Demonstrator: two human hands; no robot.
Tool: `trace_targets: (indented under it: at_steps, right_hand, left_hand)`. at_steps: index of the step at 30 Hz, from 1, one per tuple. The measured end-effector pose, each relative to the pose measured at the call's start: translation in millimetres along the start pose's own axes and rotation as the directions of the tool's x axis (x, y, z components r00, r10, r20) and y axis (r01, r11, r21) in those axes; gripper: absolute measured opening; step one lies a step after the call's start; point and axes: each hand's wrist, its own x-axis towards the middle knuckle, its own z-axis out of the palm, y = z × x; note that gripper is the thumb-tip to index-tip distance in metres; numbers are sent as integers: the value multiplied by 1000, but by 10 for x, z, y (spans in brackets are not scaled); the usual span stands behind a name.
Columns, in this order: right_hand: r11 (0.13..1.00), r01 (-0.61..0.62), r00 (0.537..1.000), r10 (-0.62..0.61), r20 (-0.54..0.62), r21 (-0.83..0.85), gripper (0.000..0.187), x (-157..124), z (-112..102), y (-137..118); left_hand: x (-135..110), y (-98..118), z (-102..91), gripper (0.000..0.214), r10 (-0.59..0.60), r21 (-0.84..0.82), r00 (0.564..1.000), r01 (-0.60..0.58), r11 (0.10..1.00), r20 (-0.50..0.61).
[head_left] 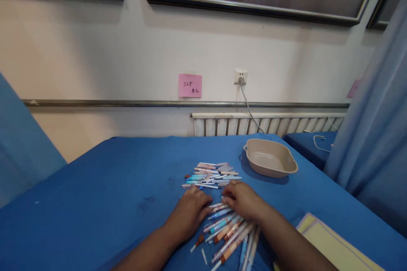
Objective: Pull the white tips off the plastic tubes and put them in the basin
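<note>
Many coloured pens lie on a blue cloth-covered table (95,203). One heap of pens (212,175) sits just beyond my hands, and a second heap of pens (230,233) lies beneath and between my wrists. My left hand (190,213) rests palm down on the near heap, fingers curled over the pens. My right hand (243,199) lies beside it, its fingers bent down onto the pens at the gap between the heaps. What the fingertips pinch is hidden.
A beige oval dish (270,158) stands empty at the back right of the table. A yellow pad (330,243) lies at the near right corner. Blue curtains hang at both sides. A radiator, a wall socket with a cable and a pink note are behind.
</note>
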Motion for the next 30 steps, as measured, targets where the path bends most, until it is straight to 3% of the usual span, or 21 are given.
trace_targets:
  at_steps: [9,13,20,25,30]
  right_hand:
    - [988,2,990,20,-143,157,36,93,86,209]
    - [987,32,976,3,-219,155,24,104,70,156]
    - [990,107,993,-110,36,88,16,15,65,11]
    - [992,91,994,-96,52,87,14,-8,56,40]
    - [966,66,996,-77,37,249,11,34,76,61]
  left_hand:
    - [-25,38,1,16,-59,-28,998,60,998,24]
    - [-18,43,1,13,-87,-85,996,89,992,26]
    - [-41,71,-1,18,-106,-27,993,107,994,52]
    - [-39,43,35,18,-82,-49,996,83,995,25]
    - [-9,-43,66,19,-76,-71,993,70,995,-91]
